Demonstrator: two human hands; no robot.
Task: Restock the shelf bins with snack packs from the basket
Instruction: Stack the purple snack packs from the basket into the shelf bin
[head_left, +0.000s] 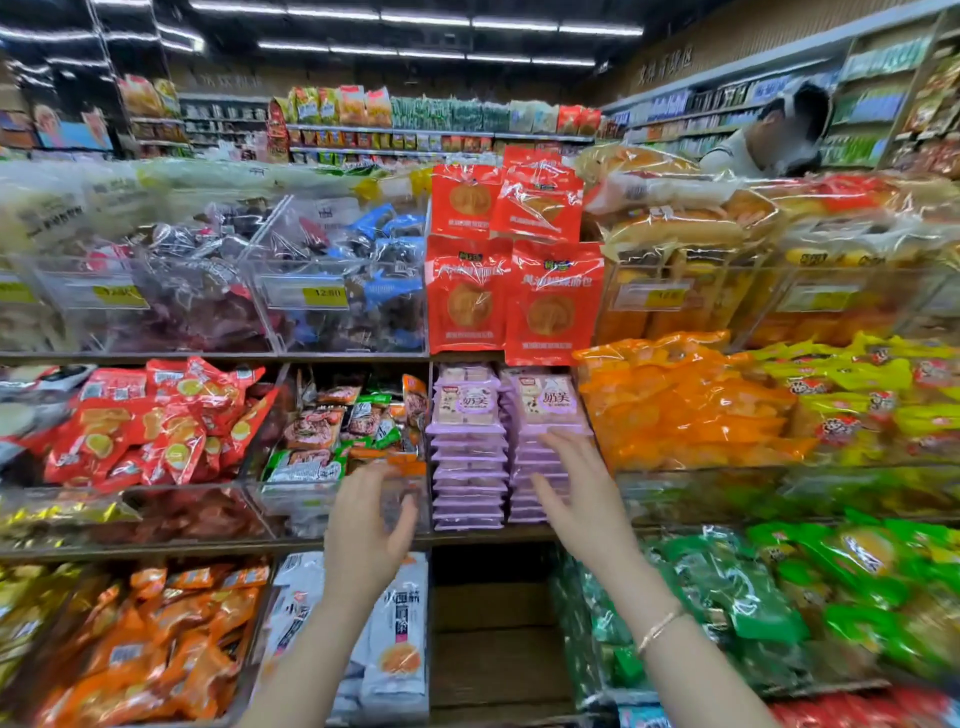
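Your left hand (366, 525) and right hand (584, 506) are both raised before the middle shelf (208, 548), apart from each other, fingers loosely spread, holding nothing. The right hand's fingertips reach the front of the right-hand stack of the purple snack packs (467, 467), which stand in 2 stacks side by side. Blur keeps me from saying whether they touch it. The left hand hovers lower and to the left, in front of the clear bin (291, 506) of mixed packs.

The purple packs lie flat on one another, fronts level with the shelf edge, with 1 pack propped on top of each stack, probably so the label faces the shopper. With a hand on either side, you look set to square the stacks. The basket is not in view, so I cannot tell what is left to shelve.

The red packs (511, 291) stand upright on the shelf directly above, which likely limits how high the stacks can grow. The orange bags (685, 410) bulge just beside the right stack and may crowd your right hand. Below, a bare slot (493, 623) sits between white bags (400, 639) and green bags (727, 587). Another person (769, 135) works well apart, in the far aisle.
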